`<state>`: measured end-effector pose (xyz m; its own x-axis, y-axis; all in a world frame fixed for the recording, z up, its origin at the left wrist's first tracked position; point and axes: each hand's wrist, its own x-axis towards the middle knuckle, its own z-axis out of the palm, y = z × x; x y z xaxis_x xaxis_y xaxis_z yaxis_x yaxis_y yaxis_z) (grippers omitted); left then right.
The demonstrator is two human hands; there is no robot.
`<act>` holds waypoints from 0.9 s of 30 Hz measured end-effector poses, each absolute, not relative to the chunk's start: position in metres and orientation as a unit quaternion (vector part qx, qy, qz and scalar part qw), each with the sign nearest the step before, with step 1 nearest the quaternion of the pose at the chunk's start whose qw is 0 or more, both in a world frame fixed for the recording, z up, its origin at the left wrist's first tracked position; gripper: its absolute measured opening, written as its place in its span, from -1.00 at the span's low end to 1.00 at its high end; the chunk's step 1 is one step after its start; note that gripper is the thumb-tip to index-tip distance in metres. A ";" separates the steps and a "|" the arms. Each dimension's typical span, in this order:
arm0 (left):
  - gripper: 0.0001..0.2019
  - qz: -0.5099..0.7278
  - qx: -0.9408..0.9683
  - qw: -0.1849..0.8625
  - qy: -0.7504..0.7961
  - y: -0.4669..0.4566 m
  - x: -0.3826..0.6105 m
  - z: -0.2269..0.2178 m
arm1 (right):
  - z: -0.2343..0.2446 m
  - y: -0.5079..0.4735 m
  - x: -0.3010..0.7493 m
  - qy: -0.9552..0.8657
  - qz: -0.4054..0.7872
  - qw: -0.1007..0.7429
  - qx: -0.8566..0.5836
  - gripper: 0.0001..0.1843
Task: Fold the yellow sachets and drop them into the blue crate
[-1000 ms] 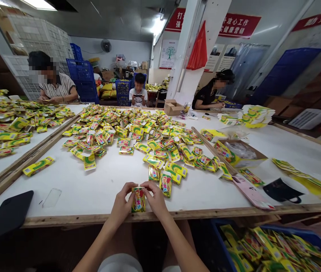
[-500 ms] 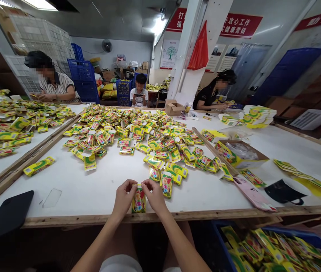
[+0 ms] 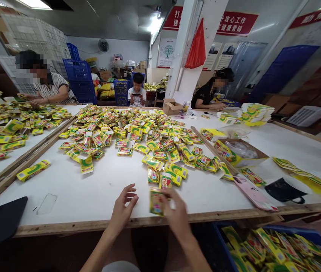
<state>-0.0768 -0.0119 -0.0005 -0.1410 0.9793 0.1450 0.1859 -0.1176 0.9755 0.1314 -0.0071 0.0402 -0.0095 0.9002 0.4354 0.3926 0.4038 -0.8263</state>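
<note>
My right hand (image 3: 175, 212) grips a small yellow packet (image 3: 155, 201) just above the table's near edge; both are smeared by motion. My left hand (image 3: 123, 208) hovers beside it with its fingers loosely spread and nothing in them. Right beyond my hands lie more yellow packets (image 3: 163, 180), the front of a large heap (image 3: 137, 132) spread over the white table (image 3: 98, 189).
A blue crate (image 3: 270, 245) of packets stands at lower right below the table. A dark phone (image 3: 1, 223) lies at the near left edge. A cardboard box (image 3: 242, 151), a black item (image 3: 282, 190) and flat yellow stacks (image 3: 302, 173) lie to the right. Three people sit across the tables.
Both hands held the packet upright at the table edge; now my left hand has let go and opened, and my right hand has carried the packet to the right.
</note>
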 end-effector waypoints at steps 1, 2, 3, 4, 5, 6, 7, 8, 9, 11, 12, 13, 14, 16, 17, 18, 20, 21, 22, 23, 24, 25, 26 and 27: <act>-0.63 0.511 0.534 0.375 0.560 -0.011 -0.076 -0.002 | 0.052 -0.016 0.159 -0.649 0.168 0.519 -0.530 -0.77; -0.66 0.494 0.538 0.371 0.573 -0.010 -0.074 -0.004 | 0.063 -0.026 0.189 -0.622 0.071 0.520 -0.582 -0.74; -0.69 0.475 0.548 0.368 0.582 -0.008 -0.071 -0.006 | 0.074 -0.036 0.219 -0.581 -0.042 0.518 -0.626 -0.71; -0.72 0.454 0.560 0.370 0.586 -0.004 -0.065 -0.007 | 0.083 -0.044 0.246 -0.549 -0.132 0.502 -0.655 -0.67; -0.73 0.436 0.572 0.374 0.585 0.001 -0.057 -0.009 | 0.089 -0.052 0.268 -0.529 -0.188 0.483 -0.673 -0.63; -0.74 0.422 0.584 0.378 0.582 0.006 -0.046 -0.010 | 0.092 -0.057 0.284 -0.512 -0.214 0.469 -0.687 -0.60; -0.72 0.413 0.592 0.379 0.579 0.013 -0.035 -0.011 | 0.090 -0.059 0.292 -0.503 -0.203 0.463 -0.702 -0.58; -0.69 0.408 0.599 0.375 0.578 0.019 -0.022 -0.013 | 0.084 -0.058 0.292 -0.500 -0.161 0.464 -0.713 -0.56; -0.64 0.407 0.604 0.369 0.578 0.026 -0.009 -0.014 | 0.073 -0.053 0.285 -0.504 -0.094 0.469 -0.719 -0.56; -0.53 0.414 0.608 0.355 0.577 0.037 0.012 -0.017 | 0.045 -0.034 0.257 -0.518 0.075 0.479 -0.705 -0.58; -0.50 0.420 0.608 0.352 0.574 0.042 0.019 -0.019 | 0.029 -0.021 0.239 -0.529 0.161 0.480 -0.681 -0.60; -0.48 0.425 0.609 0.353 0.569 0.045 0.024 -0.021 | 0.015 -0.006 0.220 -0.521 0.226 0.487 -0.663 -0.62; -0.48 0.430 0.610 0.358 0.561 0.047 0.025 -0.022 | 0.002 0.009 0.203 -0.507 0.283 0.492 -0.649 -0.64; -0.45 0.439 0.612 0.377 0.538 0.046 0.021 -0.025 | -0.015 0.032 0.174 -0.478 0.363 0.504 -0.621 -0.65; -0.44 0.445 0.611 0.392 0.525 0.045 0.015 -0.025 | -0.020 0.040 0.163 -0.470 0.390 0.508 -0.607 -0.64; -0.44 0.450 0.607 0.407 0.513 0.042 0.009 -0.024 | -0.022 0.044 0.156 -0.467 0.409 0.511 -0.594 -0.64; -0.47 0.460 0.593 0.435 0.498 0.036 -0.005 -0.021 | -0.023 0.043 0.147 -0.482 0.427 0.515 -0.566 -0.64; -0.48 0.463 0.586 0.445 0.493 0.031 -0.011 -0.019 | -0.022 0.039 0.145 -0.499 0.428 0.513 -0.552 -0.65; -0.49 0.465 0.582 0.454 0.488 0.027 -0.017 -0.017 | -0.020 0.033 0.144 -0.520 0.425 0.510 -0.537 -0.65; -0.49 0.468 0.580 0.461 0.482 0.022 -0.022 -0.014 | -0.018 0.026 0.142 -0.545 0.420 0.504 -0.522 -0.65; -0.49 0.470 0.581 0.467 0.473 0.017 -0.026 -0.011 | -0.015 0.020 0.140 -0.571 0.414 0.494 -0.508 -0.64; -0.49 0.472 0.584 0.471 0.463 0.012 -0.030 -0.008 | -0.012 0.013 0.138 -0.595 0.409 0.483 -0.495 -0.63; -0.51 0.474 0.589 0.472 0.454 0.008 -0.033 -0.006 | -0.008 0.007 0.136 -0.615 0.407 0.473 -0.481 -0.61; -0.54 0.474 0.597 0.470 0.445 0.004 -0.035 -0.003 | -0.005 0.003 0.134 -0.631 0.408 0.467 -0.467 -0.60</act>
<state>-0.0349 0.0040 -0.0028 0.1538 0.9768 0.1487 0.0857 -0.1631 0.9829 0.1341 0.0026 -0.0052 -0.1275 0.9698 0.2078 0.2090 0.2310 -0.9502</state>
